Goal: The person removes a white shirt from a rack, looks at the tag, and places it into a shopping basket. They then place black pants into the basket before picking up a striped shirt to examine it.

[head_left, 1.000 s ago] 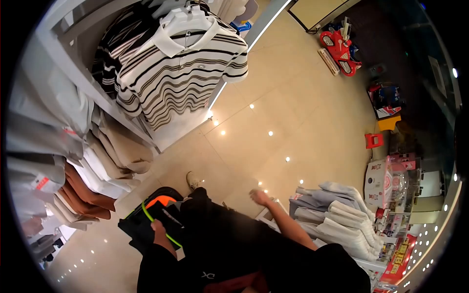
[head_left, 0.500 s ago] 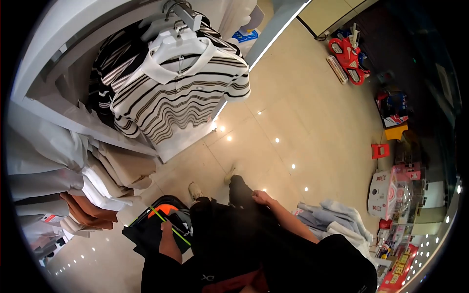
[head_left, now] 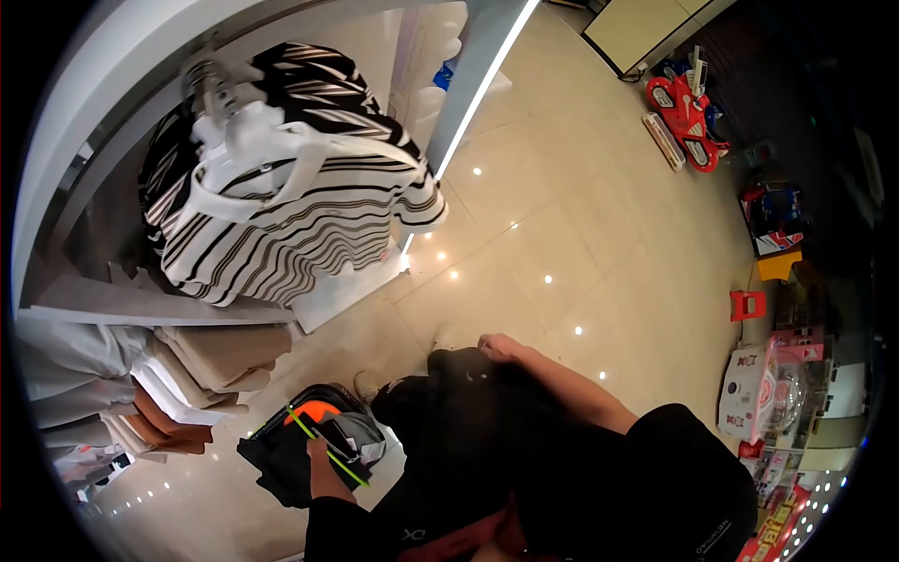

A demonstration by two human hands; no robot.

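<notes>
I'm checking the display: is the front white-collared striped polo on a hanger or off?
On: the striped polo has a white hanger at its collar.

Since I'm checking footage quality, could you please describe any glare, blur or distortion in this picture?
In the head view, bright spots glare off the floor; the white hangers look blurred; strong distortion bows the white frame; corners are black.

Left fingers (head_left: 316, 447) curl closed; right arm (head_left: 573, 385) extends forward.
</notes>
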